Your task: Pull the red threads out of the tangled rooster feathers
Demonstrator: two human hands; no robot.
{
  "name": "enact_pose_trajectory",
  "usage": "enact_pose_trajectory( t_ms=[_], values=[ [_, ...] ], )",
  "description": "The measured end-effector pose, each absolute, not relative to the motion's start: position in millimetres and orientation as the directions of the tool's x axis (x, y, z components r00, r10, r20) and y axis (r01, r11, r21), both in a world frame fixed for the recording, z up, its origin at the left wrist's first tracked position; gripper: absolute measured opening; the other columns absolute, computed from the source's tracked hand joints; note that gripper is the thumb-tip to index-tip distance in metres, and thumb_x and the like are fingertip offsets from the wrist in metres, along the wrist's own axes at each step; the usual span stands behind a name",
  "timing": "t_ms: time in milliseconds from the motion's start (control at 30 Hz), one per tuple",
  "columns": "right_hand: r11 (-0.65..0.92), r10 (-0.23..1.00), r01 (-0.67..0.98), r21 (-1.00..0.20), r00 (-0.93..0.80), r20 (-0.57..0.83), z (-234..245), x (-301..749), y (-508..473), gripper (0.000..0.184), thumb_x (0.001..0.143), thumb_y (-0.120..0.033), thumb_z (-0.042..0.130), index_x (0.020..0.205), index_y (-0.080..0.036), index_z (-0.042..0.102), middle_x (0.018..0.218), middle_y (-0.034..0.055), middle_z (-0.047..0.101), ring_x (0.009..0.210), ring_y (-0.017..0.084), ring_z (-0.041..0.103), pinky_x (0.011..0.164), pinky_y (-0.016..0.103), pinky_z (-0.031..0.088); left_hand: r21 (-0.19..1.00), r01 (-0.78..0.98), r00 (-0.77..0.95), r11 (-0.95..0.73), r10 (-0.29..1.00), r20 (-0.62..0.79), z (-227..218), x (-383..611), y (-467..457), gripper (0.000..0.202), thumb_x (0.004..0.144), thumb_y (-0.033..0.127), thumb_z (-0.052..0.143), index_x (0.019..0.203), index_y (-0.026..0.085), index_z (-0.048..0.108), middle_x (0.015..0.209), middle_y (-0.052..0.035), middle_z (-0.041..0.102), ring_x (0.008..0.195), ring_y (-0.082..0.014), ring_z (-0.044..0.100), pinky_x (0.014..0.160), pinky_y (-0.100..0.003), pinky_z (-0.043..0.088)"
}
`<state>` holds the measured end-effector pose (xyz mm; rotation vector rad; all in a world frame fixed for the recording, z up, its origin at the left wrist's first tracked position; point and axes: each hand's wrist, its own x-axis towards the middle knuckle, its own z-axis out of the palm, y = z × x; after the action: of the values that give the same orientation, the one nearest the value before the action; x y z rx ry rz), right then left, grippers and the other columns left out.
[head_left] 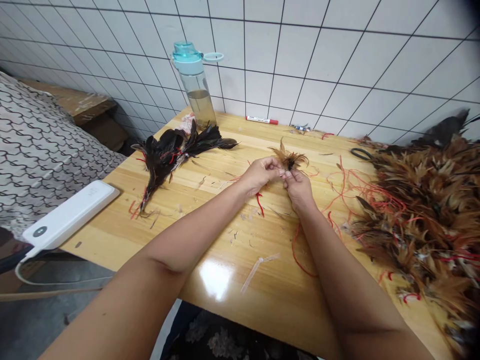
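Observation:
A small bunch of brown feathers (288, 157) with a dark middle is held up over the wooden table (210, 200), its tips fanning away from me. My left hand (264, 172) pinches at the base of the bunch from the left. My right hand (299, 190) closes on the same base, its thumb meeting my left fingertips. Whatever lies between the fingertips is too small to make out. Just below my left hand is a short piece of red yarn (260, 204). A longer red string (300, 260) runs beside my right forearm.
Brown feather bunches (427, 200) pile up at the right, beside tangled orange-red string (369, 187) and a black loop handle (361, 153). Dark feather bunches (165, 152) lie left, near a water bottle (198, 95). A marker (261, 120) lies by the wall; a white power bank (71, 215) overhangs the left edge.

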<state>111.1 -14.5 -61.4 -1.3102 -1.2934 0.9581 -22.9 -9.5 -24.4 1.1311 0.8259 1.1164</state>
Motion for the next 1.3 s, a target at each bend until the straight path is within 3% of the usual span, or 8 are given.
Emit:
enact_pose_trajectory(
  t_ms=[200,433,667,900,1067,1300],
  values=[
    [0.052,0.998,0.183,-0.982,0.01,0.055,-62,108,-16,0.026,0.082,-0.038,0.055,0.064,-0.021,0.049,0.056,-0.0032,0.047,0.052,0.011,0.04,0.053,0.026,0.033,0.948,-0.291,0.367,0.125,0.93,-0.01,-27,-29,-5,0.018,0.067,0.016,0.078,0.071,0.009,0.063,0.062,-0.0026,0.065,0.059,-0.0103,0.061,0.065,-0.024,0.046],
    [0.11,0.975,0.144,-0.983,-0.207,0.079,-58,109,-19,0.036,0.08,-0.049,0.057,0.06,-0.021,0.048,0.061,-0.0007,0.051,0.058,0.011,0.042,0.059,0.026,0.037,0.962,-0.235,0.498,0.143,0.867,-0.007,-31,-40,0,0.023,0.067,0.024,0.08,0.073,0.008,0.065,0.064,-0.0066,0.068,0.059,-0.0122,0.064,0.056,-0.022,0.042],
    [0.153,0.971,0.139,-0.978,-0.207,0.123,-55,111,-21,0.037,0.076,-0.056,0.063,0.068,-0.02,0.06,0.063,-0.001,0.055,0.059,0.011,0.045,0.061,0.027,0.037,0.952,-0.289,0.457,0.097,0.888,0.048,-33,-40,3,0.026,0.067,0.025,0.081,0.066,0.01,0.059,0.054,0.0008,0.059,0.051,-0.007,0.054,0.054,-0.021,0.039],
    [0.082,0.967,0.05,-0.995,-0.246,0.067,-42,114,-26,0.046,0.07,-0.065,0.067,0.077,-0.019,0.07,0.064,-0.0008,0.057,0.057,0.01,0.04,0.056,0.026,0.032,0.922,-0.343,0.459,0.181,0.888,-0.004,-30,-42,5,0.035,0.058,0.027,0.088,0.066,0.009,0.059,0.058,0.0007,0.061,0.055,-0.0073,0.056,0.061,-0.023,0.043],
    [-0.032,0.949,-0.05,-0.998,-0.315,-0.014,-36,117,-27,0.048,0.063,-0.065,0.073,0.073,-0.018,0.071,0.061,-0.0008,0.053,0.054,0.009,0.037,0.05,0.025,0.025,0.923,-0.341,0.503,0.176,0.864,0.021,-27,-44,5,0.034,0.06,0.028,0.087,0.065,0.009,0.06,0.058,-0.0008,0.062,0.056,-0.0089,0.057,0.063,-0.025,0.045],
    [-0.049,0.948,-0.076,-0.996,-0.317,-0.023,-37,117,-27,0.047,0.058,-0.062,0.079,0.07,-0.018,0.066,0.062,-0.0008,0.056,0.056,0.009,0.04,0.049,0.024,0.027,0.935,-0.317,0.551,0.158,0.833,0.046,-26,-43,3,0.041,0.052,0.036,0.09,0.066,0.008,0.064,0.059,-0.0029,0.064,0.054,-0.0103,0.059,0.06,-0.025,0.047]
  ],
)
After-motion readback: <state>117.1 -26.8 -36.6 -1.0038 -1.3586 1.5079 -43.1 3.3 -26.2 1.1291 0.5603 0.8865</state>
